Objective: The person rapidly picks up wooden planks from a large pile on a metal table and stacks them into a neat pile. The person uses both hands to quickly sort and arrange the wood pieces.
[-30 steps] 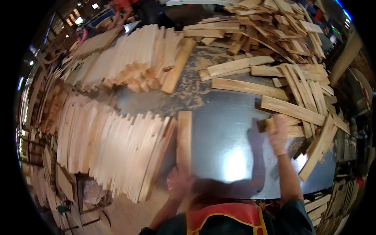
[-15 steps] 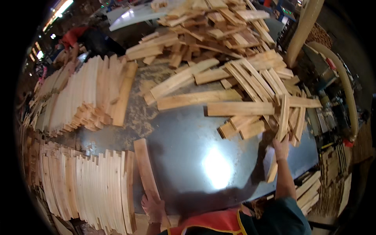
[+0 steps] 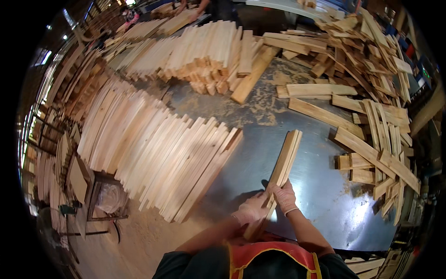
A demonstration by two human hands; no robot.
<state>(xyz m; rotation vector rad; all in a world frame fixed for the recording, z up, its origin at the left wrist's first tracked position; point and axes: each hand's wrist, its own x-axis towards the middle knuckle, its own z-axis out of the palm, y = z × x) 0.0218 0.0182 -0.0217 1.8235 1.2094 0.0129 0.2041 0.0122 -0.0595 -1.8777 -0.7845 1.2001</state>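
Both my hands, in pale thin gloves, grip a couple of narrow wooden boards [image 3: 285, 160] pressed face to face. My left hand [image 3: 252, 209] is closed against their left side, low down. My right hand [image 3: 284, 195] closes round them from the right, slightly higher. The boards slant up and away to the right over the metal tabletop [image 3: 234, 181], their near end close to my apron. Left of them lies a long row of pale boards [image 3: 153, 149] stacked side by side; a darker-edged board [image 3: 211, 174] forms its right end.
A second stacked row of boards [image 3: 204, 51] stands farther back, with a loose plank [image 3: 258, 74] beside it. Scattered boards [image 3: 371, 153] pile up on the right and far right. Sawdust [image 3: 274, 109] covers part of the tabletop. Another person's arm [image 3: 202, 9] shows at the far edge.
My view has swung left. My right hand has brought a board over from the pile to the one in my left hand; both hands now hold the boards together.
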